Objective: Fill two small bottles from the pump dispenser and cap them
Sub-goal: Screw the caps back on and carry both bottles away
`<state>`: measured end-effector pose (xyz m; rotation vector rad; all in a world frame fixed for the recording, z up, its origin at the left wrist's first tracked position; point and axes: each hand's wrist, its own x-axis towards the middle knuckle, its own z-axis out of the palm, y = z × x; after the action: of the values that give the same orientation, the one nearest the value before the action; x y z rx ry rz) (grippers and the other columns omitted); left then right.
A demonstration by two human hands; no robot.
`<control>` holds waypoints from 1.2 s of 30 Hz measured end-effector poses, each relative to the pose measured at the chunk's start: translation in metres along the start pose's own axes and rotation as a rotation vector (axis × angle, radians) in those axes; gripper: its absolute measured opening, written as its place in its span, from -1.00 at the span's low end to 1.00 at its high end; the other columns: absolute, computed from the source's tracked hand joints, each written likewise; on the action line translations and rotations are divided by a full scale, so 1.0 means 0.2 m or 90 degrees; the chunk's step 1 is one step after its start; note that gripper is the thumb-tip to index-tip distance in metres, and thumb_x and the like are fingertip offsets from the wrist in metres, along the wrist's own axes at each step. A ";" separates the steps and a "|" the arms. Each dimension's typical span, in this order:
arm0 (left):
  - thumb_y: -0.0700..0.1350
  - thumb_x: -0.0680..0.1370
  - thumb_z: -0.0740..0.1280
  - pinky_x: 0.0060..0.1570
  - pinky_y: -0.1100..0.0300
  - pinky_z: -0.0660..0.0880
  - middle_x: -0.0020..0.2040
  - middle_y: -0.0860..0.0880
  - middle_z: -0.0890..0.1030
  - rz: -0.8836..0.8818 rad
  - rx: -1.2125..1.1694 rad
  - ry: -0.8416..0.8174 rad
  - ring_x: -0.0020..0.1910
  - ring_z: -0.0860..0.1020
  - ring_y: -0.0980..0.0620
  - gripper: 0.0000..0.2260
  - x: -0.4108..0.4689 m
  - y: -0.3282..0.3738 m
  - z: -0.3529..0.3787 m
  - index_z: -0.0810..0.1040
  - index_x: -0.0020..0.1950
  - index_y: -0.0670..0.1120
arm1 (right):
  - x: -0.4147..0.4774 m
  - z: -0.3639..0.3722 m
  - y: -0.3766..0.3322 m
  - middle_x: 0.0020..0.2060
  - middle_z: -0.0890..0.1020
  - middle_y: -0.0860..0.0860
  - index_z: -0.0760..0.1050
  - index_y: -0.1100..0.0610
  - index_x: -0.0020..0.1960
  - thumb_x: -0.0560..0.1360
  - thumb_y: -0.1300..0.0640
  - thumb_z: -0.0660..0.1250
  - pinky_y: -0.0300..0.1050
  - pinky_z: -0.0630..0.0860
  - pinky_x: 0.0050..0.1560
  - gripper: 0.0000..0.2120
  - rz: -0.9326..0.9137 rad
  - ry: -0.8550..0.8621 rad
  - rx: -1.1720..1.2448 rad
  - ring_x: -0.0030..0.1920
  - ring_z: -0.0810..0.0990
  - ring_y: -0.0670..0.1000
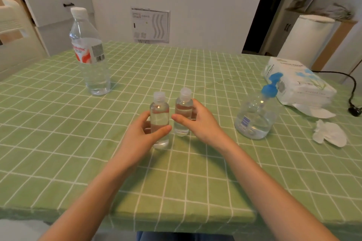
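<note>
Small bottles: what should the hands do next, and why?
Probably let go of both and withdraw: left bottle and right bottle stand upright on the tablecloth, both capped and holding clear liquid, with the left hand and right hand curled round them.

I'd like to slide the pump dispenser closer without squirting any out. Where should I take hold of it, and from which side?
Probably the wide clear body of the pump dispenser, below the blue pump head, so nothing presses the pump. Come from its near-left side: it stands upright, that side is open, and the tissue pack sits close behind.
</note>
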<state>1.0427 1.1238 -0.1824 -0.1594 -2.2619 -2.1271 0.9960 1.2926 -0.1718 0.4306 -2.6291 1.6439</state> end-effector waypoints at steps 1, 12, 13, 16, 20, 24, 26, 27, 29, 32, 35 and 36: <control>-0.01 0.31 0.47 -0.05 0.12 0.55 -0.07 0.04 0.69 -0.001 -0.011 -0.010 -0.09 0.66 0.06 -0.65 0.02 0.00 0.00 0.55 0.03 0.30 | 0.00 0.00 0.00 -0.07 0.59 -0.26 0.41 -0.13 0.10 0.42 -0.02 0.45 -0.36 0.48 -0.02 -0.68 -0.003 -0.003 0.005 -0.04 0.57 -0.30; 0.03 0.27 0.45 -0.05 0.14 0.58 -0.03 -0.04 0.69 -0.087 -0.084 -0.093 -0.05 0.66 -0.01 -0.55 0.20 0.00 -0.03 0.53 0.14 0.15 | 0.09 -0.05 0.06 -0.11 0.65 -0.34 0.46 -0.14 0.03 0.36 -0.07 0.45 -0.46 0.49 -0.05 -0.72 0.045 -0.035 0.124 -0.03 0.62 -0.29; 0.00 0.29 0.45 -0.05 0.16 0.59 -0.02 -0.05 0.69 -0.103 -0.093 -0.101 -0.04 0.66 -0.01 -0.56 0.21 0.01 -0.03 0.52 0.16 0.12 | 0.10 -0.06 0.06 -0.12 0.66 -0.31 0.47 -0.11 0.03 0.33 -0.08 0.44 -0.45 0.50 -0.05 -0.70 0.057 -0.030 0.146 -0.04 0.63 -0.28; -0.07 0.33 0.43 -0.04 0.22 0.58 -0.04 -0.07 0.69 -0.144 -0.093 -0.097 -0.04 0.66 0.01 -0.58 0.23 0.08 -0.01 0.51 0.18 0.02 | 0.11 -0.08 0.01 -0.16 0.66 -0.26 0.48 -0.07 0.02 0.34 -0.02 0.43 -0.46 0.49 -0.07 -0.72 0.098 -0.028 0.177 -0.07 0.63 -0.28; -0.14 0.36 0.42 -0.10 0.31 0.55 -0.07 -0.04 0.69 -0.204 -0.107 -0.082 -0.06 0.65 0.05 -0.60 0.21 0.29 -0.02 0.51 0.19 -0.02 | 0.08 -0.15 -0.12 -0.23 0.67 -0.30 0.48 -0.05 -0.01 0.40 0.13 0.45 -0.49 0.47 -0.13 -0.77 0.173 -0.027 0.206 -0.14 0.62 -0.32; -0.15 0.36 0.45 -0.02 0.24 0.56 0.00 -0.10 0.64 -0.229 -0.100 -0.057 0.01 0.60 -0.04 -0.65 0.14 0.53 -0.06 0.55 0.10 0.08 | -0.01 -0.27 -0.34 -0.22 0.67 -0.31 0.51 -0.05 -0.03 0.33 0.01 0.46 -0.47 0.48 -0.12 -0.75 0.236 -0.031 0.219 -0.15 0.63 -0.31; -0.15 0.35 0.45 0.05 0.16 0.53 0.05 -0.13 0.61 -0.245 -0.100 -0.043 0.05 0.57 -0.08 -0.66 0.08 0.62 -0.07 0.56 0.07 0.12 | -0.08 -0.33 -0.44 -0.20 0.68 -0.29 0.52 -0.05 -0.01 0.27 -0.07 0.44 -0.47 0.48 -0.13 -0.68 0.268 -0.031 0.234 -0.14 0.64 -0.30; -0.15 0.35 0.47 0.06 0.15 0.53 0.04 -0.12 0.62 -0.255 -0.106 -0.038 0.05 0.57 -0.07 -0.66 0.04 0.66 -0.07 0.56 0.06 0.13 | -0.11 -0.36 -0.49 -0.19 0.69 -0.27 0.52 -0.04 0.00 0.25 -0.08 0.44 -0.46 0.49 -0.13 -0.66 0.283 -0.030 0.242 -0.13 0.64 -0.29; -0.17 0.33 0.48 0.03 0.19 0.54 -0.02 -0.05 0.65 -0.273 -0.126 -0.026 0.02 0.59 0.00 -0.65 -0.05 0.71 -0.08 0.58 0.06 0.12 | -0.19 -0.41 -0.55 -0.17 0.70 -0.22 0.53 -0.03 0.00 0.24 -0.09 0.44 -0.45 0.49 -0.12 -0.64 0.312 -0.024 0.259 -0.10 0.66 -0.24; -0.18 0.34 0.42 -0.03 0.20 0.55 -0.06 0.02 0.66 -0.317 -0.155 0.010 0.00 0.60 0.08 -0.66 -0.19 0.71 -0.09 0.59 0.05 0.14 | -0.32 -0.44 -0.60 -0.12 0.71 -0.13 0.54 -0.03 0.01 0.24 -0.11 0.44 -0.45 0.50 -0.13 -0.62 0.360 -0.005 0.277 -0.06 0.67 -0.14; -0.19 0.34 0.45 0.00 0.16 0.47 -0.05 -0.01 0.67 -0.377 -0.203 0.056 0.00 0.61 0.10 -0.61 -0.33 0.67 -0.10 0.58 0.13 0.10 | -0.47 -0.44 -0.59 -0.06 0.71 -0.08 0.54 -0.04 0.06 0.25 -0.10 0.44 -0.44 0.51 -0.12 -0.60 0.411 0.003 0.296 -0.04 0.67 -0.16; -0.18 0.34 0.45 0.00 0.13 0.44 -0.07 -0.01 0.67 -0.397 -0.219 0.064 -0.01 0.61 0.10 -0.60 -0.37 0.66 -0.10 0.57 0.14 0.07 | -0.52 -0.43 -0.58 -0.05 0.70 -0.06 0.54 -0.04 0.07 0.27 -0.07 0.43 -0.44 0.51 -0.12 -0.61 0.427 0.004 0.292 -0.06 0.66 -0.18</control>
<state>1.1291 1.1082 -0.0573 0.7231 -2.0465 -2.7145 1.1120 1.3453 -0.0470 -0.5330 -2.5176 2.4201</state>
